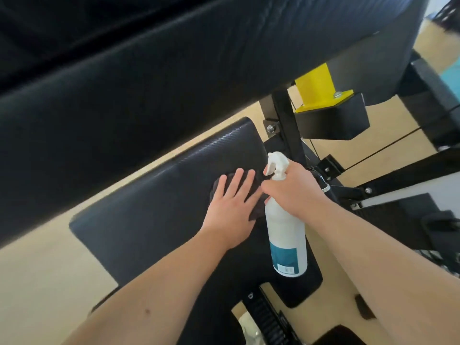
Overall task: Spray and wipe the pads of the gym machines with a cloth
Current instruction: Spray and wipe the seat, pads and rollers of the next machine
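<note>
My left hand [231,202] lies flat, fingers straight and spread, and presses a dark cloth [257,207] onto the lower black pad [149,207]. The cloth is bunched under my palm near the pad's far right end, and only its edges show around my fingers. This pad is long and narrow, and its long axis runs diagonally from near left to far right.

My right hand [296,188] is just beside the left and curls round the neck of a white spray bottle [286,232] under the trigger head. I cannot tell if a finger is on the trigger. The bottle's long axis runs away from me, with the base and its teal label nearest me and the head farthest. It hangs over the pad's right edge. The nozzle points left, toward the cloth and my left fingers.

A larger black pad [174,83] slants across above. A yellow bracket [321,90] sits on the black frame [286,125] to the right, over a tan floor [37,270].
</note>
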The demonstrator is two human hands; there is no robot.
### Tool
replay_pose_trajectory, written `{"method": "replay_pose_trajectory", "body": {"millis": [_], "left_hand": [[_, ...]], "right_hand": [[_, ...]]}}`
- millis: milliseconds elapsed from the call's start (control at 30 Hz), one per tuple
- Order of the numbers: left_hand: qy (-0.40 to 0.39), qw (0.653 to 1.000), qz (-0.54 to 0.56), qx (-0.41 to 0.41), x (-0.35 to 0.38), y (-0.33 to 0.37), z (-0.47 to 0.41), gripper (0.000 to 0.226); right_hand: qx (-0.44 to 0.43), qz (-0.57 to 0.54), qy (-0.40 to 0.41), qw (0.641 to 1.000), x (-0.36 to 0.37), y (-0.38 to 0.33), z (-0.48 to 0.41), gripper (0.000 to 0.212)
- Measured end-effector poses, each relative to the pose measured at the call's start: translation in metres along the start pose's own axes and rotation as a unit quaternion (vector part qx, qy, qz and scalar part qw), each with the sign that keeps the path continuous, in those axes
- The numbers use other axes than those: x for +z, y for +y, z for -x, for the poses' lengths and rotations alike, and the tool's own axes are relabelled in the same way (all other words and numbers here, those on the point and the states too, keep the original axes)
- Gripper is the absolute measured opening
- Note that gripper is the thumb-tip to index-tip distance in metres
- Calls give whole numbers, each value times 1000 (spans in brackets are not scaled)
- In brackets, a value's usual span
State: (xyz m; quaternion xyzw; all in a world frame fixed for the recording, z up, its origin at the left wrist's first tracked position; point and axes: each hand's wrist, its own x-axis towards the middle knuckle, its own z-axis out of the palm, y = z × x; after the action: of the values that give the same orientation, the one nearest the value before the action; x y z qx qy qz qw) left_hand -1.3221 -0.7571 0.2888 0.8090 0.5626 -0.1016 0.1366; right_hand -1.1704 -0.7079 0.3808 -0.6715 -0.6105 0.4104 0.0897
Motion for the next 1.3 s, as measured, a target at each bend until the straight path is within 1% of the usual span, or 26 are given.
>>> {"method": "replay_pose_trajectory", "body": {"millis": [67, 167, 233, 300, 367, 400, 500, 567, 633, 700, 767, 833, 900, 1000, 1100, 1200, 1300], "left_hand": [[3, 999, 49, -4, -6, 0, 12, 73], [28, 990, 132, -30, -15, -5, 37, 75], [31, 987, 149, -41, -14, -8, 61, 76], [17, 988, 145, -43, -7, -12, 85, 74], [-13, 993, 113, -31, 4, -16, 105, 71], [-29, 995, 92, -23, 10, -17, 114, 72], [-62, 996, 58, -4, 24, -16, 134, 79], [-66, 997, 45, 3, 28, -16, 140, 83], [-57, 997, 45, 3, 32, -16, 141, 81], [-53, 997, 60, -3, 32, -15, 140, 71], [-61, 996, 63, -6, 30, -14, 139, 61], [-70, 996, 52, -7, 29, -9, 137, 59], [-83, 996, 27, -6, 31, -1, 131, 67], [-95, 995, 0, -11, 37, 10, 113, 82], [-86, 996, -21, -14, 39, 12, 88, 93], [-45, 998, -36, -35, 34, 13, 60, 104], [9, 997, -25, -76, 20, 15, 22, 107]], "right_hand": [[-22, 19, -2, 1000, 7, -4, 8, 24], [-64, 38, -21, 997, 21, -11, 21, 24], [-74, 54, -33, 995, 32, -17, 28, 27], [-72, 63, -47, 994, 42, -24, 35, 23], [-80, 85, -69, 991, 53, -31, 42, 14], [-92, 102, -85, 987, 58, -36, 46, 13], [-123, 134, -123, 976, 71, -49, 55, 14], [-130, 138, -135, 973, 76, -54, 57, 18], [-123, 143, -126, 974, 80, -53, 58, 15], [-100, 148, -97, 979, 80, -48, 56, 15], [-70, 136, -66, 986, 76, -42, 54, 15], [-44, 120, -59, 990, 70, -35, 53, 16], [-23, 112, -50, 992, 66, -28, 52, 11], [-5, 109, -22, 994, 60, -17, 50, 12], [5, 93, 3, 996, 51, -7, 44, 14], [7, 64, 23, 998, 44, 4, 33, 14], [-11, 63, 44, 997, 39, 12, 23, 13]]}}
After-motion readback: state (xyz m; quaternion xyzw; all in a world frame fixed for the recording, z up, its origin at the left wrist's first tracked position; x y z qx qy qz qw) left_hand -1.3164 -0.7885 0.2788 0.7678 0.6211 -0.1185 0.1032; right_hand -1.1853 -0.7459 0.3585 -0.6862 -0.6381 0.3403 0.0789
